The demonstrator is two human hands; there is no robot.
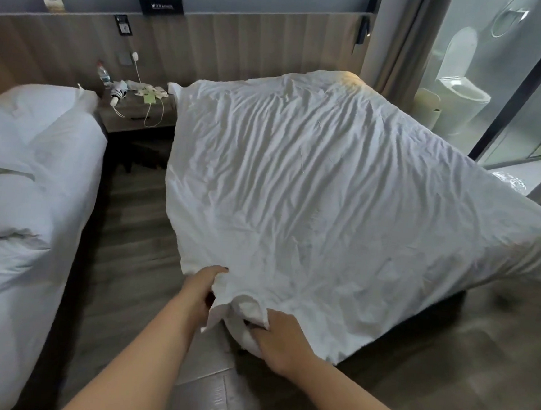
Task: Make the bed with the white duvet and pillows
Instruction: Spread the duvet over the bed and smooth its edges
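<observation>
White, wrinkled cotton duvet (343, 210) lies spread over the bed on the right side of the room, its fabric creased in long diagonal folds and its near corner hanging off the foot of the bed toward the camera. At that corner the left hand (199, 291) pinches the loose outer edge of the cover, thumb on top and fingers curled beneath the cloth. The right hand (279, 338), just beside it, grips the bunched inner filling of the same corner, fingers curled into the white bundle. Both forearms reach in from the lower edge of the view.

Left of the duvet, across a strip of grey wood-plank floor (130, 242), stands a second bed with rumpled white bedding (27, 192). Beyond the duvet's far left corner sits a grey wooden nightstand (133, 116) carrying a clear plastic bottle (103, 73), a folded umbrella and white cables. Right of the duvet, behind a black-framed glass partition (524, 85), a white toilet (459, 87) shows.
</observation>
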